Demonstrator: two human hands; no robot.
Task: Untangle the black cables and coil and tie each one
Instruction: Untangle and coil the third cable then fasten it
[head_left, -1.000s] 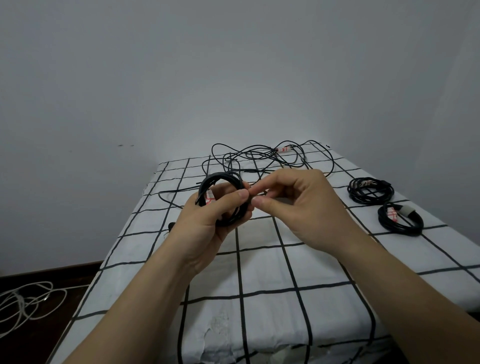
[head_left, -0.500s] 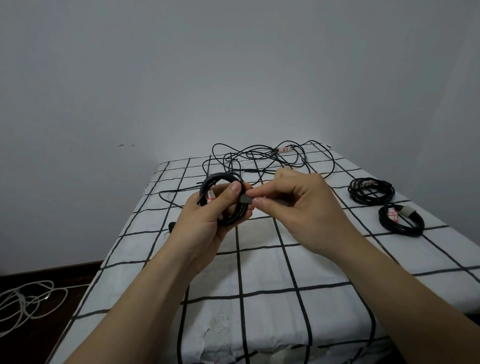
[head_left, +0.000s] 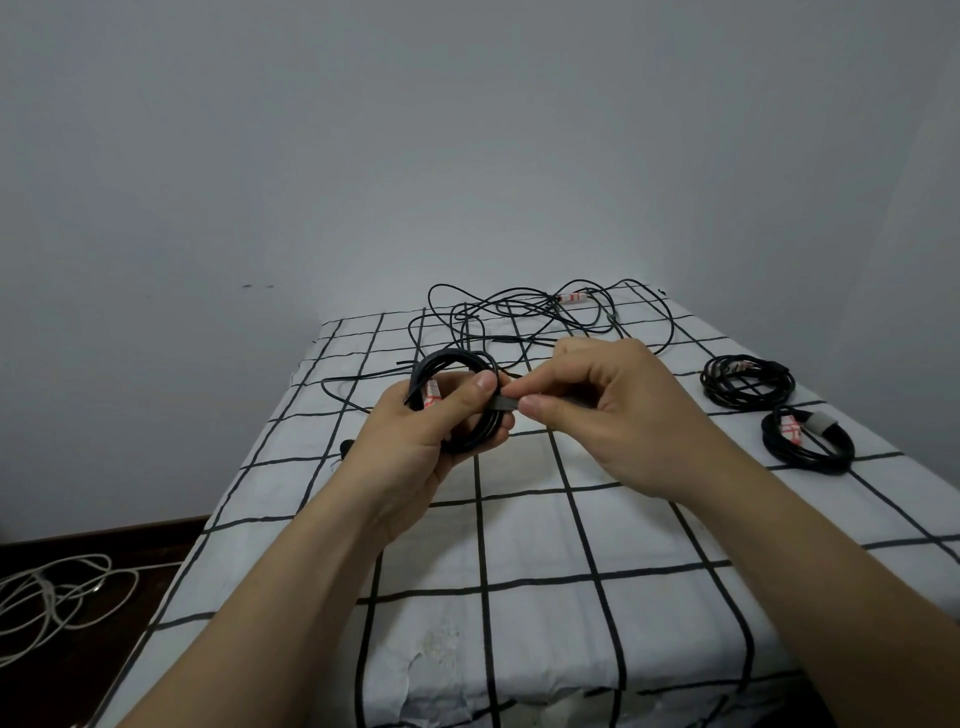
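Note:
My left hand (head_left: 415, 441) grips a small coil of black cable (head_left: 452, 364) above the table, thumb pressed on the coil's right side. A red-and-white tag (head_left: 431, 392) shows inside the coil. My right hand (head_left: 613, 410) pinches a dark grey strap (head_left: 505, 402) between thumb and forefinger, right at the coil's edge. A tangle of loose black cables (head_left: 540, 317) lies at the far end of the table. Two coiled black cables lie at the right: one (head_left: 745, 380) farther back, one (head_left: 808, 439) nearer with a grey strap round it.
The table (head_left: 519, 545) wears a white cloth with a black grid. A grey wall stands close behind it. Pale cables (head_left: 52, 592) lie on the dark floor at the lower left.
My right hand has drawn the grey strap out a little to the right of the coil, so the strap now shows between the two thumbs. The coil stays in my left hand.

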